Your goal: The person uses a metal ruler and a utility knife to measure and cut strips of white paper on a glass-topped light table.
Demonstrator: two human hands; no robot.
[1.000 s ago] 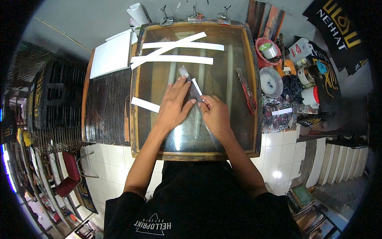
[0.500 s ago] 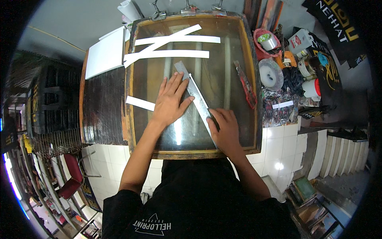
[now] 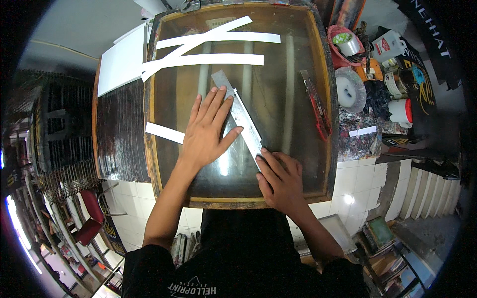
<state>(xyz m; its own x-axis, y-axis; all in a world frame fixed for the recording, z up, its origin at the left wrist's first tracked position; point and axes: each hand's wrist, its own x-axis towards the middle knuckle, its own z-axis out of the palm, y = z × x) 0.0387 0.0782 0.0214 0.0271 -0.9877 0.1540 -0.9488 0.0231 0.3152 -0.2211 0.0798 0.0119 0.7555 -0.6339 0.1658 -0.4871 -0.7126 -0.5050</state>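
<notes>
Right hand (image 3: pixel 282 181) sits further down the ruler (image 3: pixel 242 116) than a second ago, nearer my belly; left hand (image 3: pixel 203 130) hasn't really budged.

> ok, what's in front of you?

Big to small: glass-topped table (image 3: pixel 228 203) with a wood frame, then long white strips (image 3: pixel 223 60) crossed at the far side, the metal ruler slanting across the middle of the glass, a red-handled cutter (image 3: pixel 317 110) off to the right, and a skinny white sliver (image 3: pixel 248 114) along the ruler's right edge.

> which bit are you on?

Holding the ruler down against that sliver, I'd say. Left fingers are a little apart, flat on the metal. Next move wants firm, even pressure so nothing skids, imo.

> and the right fingers?

Curled by the ruler's near end; can't tell if they're pinching anything. That end is hidden under them, no clue how much of the sliver sits beneath the ruler, and the far clamps (image 3: pixel 191 5) are cut off up top.
</notes>
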